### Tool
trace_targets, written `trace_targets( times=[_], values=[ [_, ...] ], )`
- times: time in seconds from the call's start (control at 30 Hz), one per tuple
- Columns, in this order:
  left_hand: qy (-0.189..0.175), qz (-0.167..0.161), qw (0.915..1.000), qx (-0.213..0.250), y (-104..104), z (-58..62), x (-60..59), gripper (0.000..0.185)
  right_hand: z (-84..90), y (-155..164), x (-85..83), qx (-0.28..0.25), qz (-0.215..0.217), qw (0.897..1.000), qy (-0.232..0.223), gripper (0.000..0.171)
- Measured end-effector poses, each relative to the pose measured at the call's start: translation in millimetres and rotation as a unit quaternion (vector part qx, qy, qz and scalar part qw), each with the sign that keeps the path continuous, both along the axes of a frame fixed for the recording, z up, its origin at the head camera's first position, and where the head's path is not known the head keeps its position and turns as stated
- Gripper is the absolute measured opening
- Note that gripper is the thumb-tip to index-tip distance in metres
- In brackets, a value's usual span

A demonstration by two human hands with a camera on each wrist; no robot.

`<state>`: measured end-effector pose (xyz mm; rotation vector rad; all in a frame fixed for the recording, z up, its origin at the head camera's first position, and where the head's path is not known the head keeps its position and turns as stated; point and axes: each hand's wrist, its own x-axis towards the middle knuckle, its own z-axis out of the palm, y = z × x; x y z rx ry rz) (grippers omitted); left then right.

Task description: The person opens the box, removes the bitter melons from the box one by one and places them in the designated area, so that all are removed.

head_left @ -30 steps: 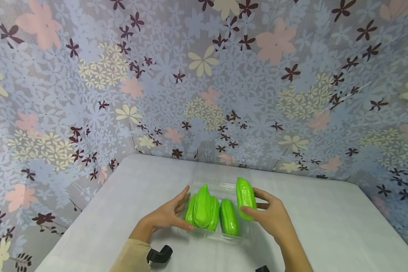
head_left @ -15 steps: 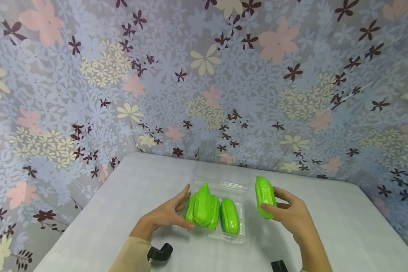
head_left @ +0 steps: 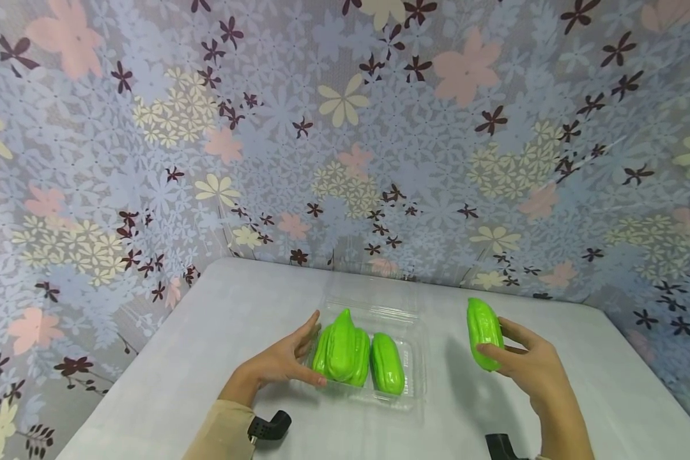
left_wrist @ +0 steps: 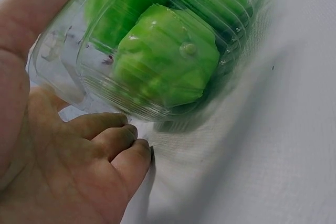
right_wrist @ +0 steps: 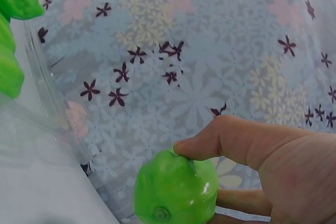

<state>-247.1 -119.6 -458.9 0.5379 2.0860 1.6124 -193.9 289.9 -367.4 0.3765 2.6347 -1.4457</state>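
Note:
My right hand (head_left: 531, 358) holds a glossy, ridged green model vegetable (head_left: 484, 332) shaped like a stubby cucumber. It hangs above the table at the right, its shadow falling to the left below. In the right wrist view, the thumb (right_wrist: 210, 145) presses the vegetable's (right_wrist: 176, 192) side, with fingers behind it. A clear plastic box (head_left: 414, 358) sits mid-table with several similar vegetables, one lying on top of others at the left and one (head_left: 388, 364) apart. My left hand (head_left: 282, 358) spans the box's left end, thumb near the front corner, fingers at the back; the lower fingers (left_wrist: 131, 166) rest relaxed beside it.
The box's transparent lid (head_left: 374, 291) is swung back toward the wall. White cloth covers the table (head_left: 253, 287). A floral-patterned wall (head_left: 276, 160) rises right behind the table's far edge. Black wrist devices (head_left: 270, 427) show below both hands.
My right hand has carried the green model vegetable rightward, from over the box's right side to well clear of it. The left hand and the box have stayed in place.

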Motion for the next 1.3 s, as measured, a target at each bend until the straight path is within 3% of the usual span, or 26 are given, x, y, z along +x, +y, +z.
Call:
trace_targets(
  times=[0.53, 0.8, 1.0, 1.3],
  values=[
    [0.008, -0.003, 1.0000, -0.001, 0.0, 0.4, 0.1, 0.128, -12.3, 26.4, -5.6, -0.014, -0.070, 0.997, -0.028, 0.098],
    [0.003, -0.002, 1.0000, -0.003, -0.3, 1.1, 0.6, 0.128, -19.3, 34.3, -7.2, -0.028, -0.101, 0.993, -0.063, 0.102],
    [0.009, -0.005, 0.9999, -0.013, -1.2, 1.6, 0.7, 0.126, -28.6, 40.4, -9.1, -0.001, -0.152, 0.986, -0.069, 0.097],
    [0.038, -0.009, 0.9983, -0.045, -3.4, 6.6, 0.6, 0.128, -44.4, 46.2, -14.7, 0.034, -0.185, 0.979, -0.077, 0.089]
  ],
)
